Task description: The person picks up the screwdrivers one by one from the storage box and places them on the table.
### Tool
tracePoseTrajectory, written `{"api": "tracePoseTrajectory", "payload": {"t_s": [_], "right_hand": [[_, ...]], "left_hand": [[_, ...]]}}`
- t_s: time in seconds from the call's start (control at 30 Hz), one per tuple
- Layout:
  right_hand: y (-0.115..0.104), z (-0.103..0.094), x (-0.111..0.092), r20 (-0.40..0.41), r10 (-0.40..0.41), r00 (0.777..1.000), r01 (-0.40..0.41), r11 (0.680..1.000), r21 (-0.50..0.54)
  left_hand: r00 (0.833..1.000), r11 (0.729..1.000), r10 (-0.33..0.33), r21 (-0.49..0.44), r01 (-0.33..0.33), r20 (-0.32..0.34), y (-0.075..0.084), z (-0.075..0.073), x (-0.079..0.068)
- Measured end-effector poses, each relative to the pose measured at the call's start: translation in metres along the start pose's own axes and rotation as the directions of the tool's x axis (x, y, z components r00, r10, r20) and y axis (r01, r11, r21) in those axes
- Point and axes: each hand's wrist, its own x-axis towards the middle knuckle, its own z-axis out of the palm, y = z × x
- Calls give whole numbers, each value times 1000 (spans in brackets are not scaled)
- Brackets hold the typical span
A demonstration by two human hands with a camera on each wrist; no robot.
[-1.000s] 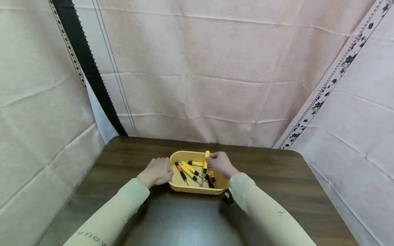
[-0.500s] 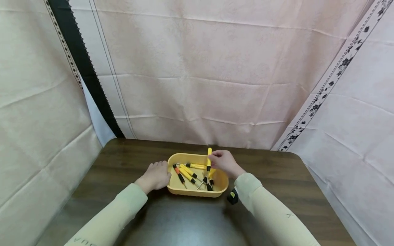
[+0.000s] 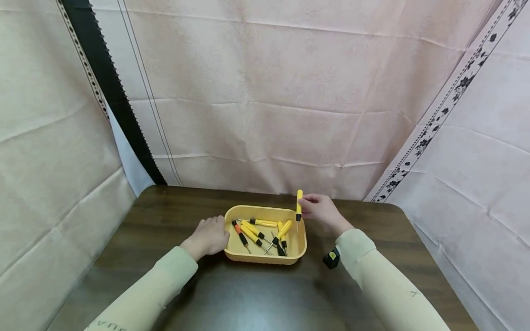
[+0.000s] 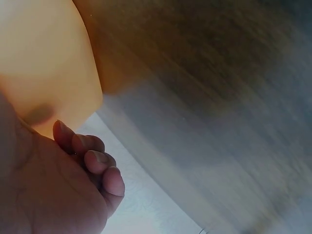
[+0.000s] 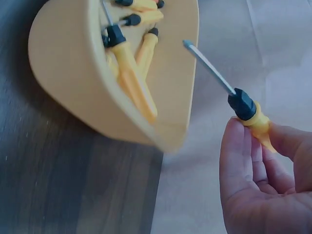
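Note:
A yellow plastic basket (image 3: 262,260) stands on the table, holding several small screwdrivers, most with yellow handles and black collars. One orange-and-black screwdriver (image 3: 241,234) lies at its left side. My left hand (image 3: 209,236) grips the basket's left rim; in the left wrist view its fingers (image 4: 97,161) are curled beside the basket wall. Between thumb and fingers, my right hand (image 3: 323,212) pinches a yellow-handled screwdriver (image 5: 242,105). It is held upright over the basket's right rim in the head view, handle up and metal shaft pointing down.
The dark wood table (image 3: 256,299) spreads around the basket. Pale cloth (image 3: 265,101) hangs behind it and on both sides. A small black device with a yellow-green mark (image 3: 331,258) sits by the right cuff.
My right hand has lifted the screwdriver from among the others and carried it right, to the basket's right rim. The left hand stays at the left rim.

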Motion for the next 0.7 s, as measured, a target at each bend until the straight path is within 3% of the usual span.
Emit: {"api": "tracePoseTrajectory", "payload": {"t_s": [0.33, 0.7], "right_hand": [[9, -33, -8, -8, 32, 999, -32, 999, -40], [39, -57, -11, -47, 108, 993, -112, 989, -95]], "left_hand": [[1000, 1000, 0, -14, -1, -4, 2, -1, 0], [1000, 1000, 2, -18, -2, 1, 1, -1, -1]]}}
